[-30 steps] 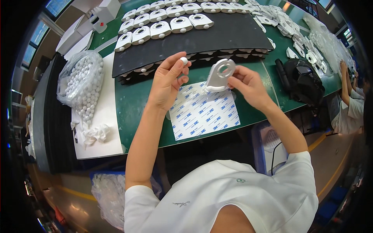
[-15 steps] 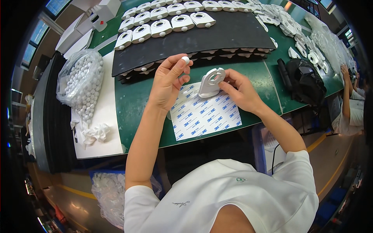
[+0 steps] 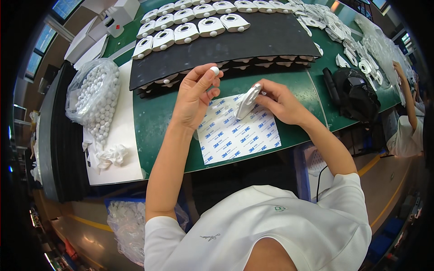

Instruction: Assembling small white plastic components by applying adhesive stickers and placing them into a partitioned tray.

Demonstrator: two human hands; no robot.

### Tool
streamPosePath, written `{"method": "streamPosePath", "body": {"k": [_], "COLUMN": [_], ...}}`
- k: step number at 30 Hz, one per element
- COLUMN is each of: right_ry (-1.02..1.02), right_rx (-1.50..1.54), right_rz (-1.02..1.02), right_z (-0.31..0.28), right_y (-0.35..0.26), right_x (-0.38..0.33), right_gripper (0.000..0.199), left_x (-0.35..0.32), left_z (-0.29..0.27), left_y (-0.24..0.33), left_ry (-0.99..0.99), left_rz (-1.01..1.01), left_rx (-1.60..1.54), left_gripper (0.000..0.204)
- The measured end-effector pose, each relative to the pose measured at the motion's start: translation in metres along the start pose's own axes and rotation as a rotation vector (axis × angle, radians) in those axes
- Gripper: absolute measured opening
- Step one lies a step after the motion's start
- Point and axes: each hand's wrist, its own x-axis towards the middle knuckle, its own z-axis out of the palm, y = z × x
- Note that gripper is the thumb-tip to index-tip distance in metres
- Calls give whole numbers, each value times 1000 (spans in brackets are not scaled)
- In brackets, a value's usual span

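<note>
Between the thumb and fingertips of my left hand [image 3: 192, 99] is a small white ball [image 3: 214, 71], raised in front of the black board. My right hand [image 3: 285, 105] grips a white plastic housing [image 3: 245, 105] by its ring end, thumb on the near side. The housing tilts and shows almost edge-on, so its round opening is mostly hidden. It is held over a white sheet with blue print [image 3: 239, 140] on the green table. Ball and housing are apart.
Rows of white housings with balls [image 3: 186, 34] lie on stacked black boards [image 3: 271, 43]. A clear bag of white balls [image 3: 97, 95] sits left, beside crumpled tissue [image 3: 113, 155]. Loose white parts [image 3: 334, 31] and a black bag [image 3: 355, 97] are right. Another person's arm [image 3: 407, 92] shows far right.
My right hand has turned the housing from facing me to nearly edge-on. My left hand with the ball has barely moved. The other person's arm at far right has shifted.
</note>
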Motion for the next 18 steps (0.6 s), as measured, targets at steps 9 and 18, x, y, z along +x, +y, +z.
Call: {"method": "streamPosePath", "body": {"k": [9, 18], "right_ry": [35, -103], "right_rx": [-71, -45], "right_rz": [49, 3], "right_z": [-2, 16], "right_y": [-5, -16], "right_x": [1, -7], "right_gripper": [13, 20], "left_x": [0, 0], "left_z": [-4, -3], "left_y": [-1, 0], "left_ry": [-45, -38], "left_rz": [-1, 0], "left_rx": [26, 27], "left_gripper": [22, 23]}}
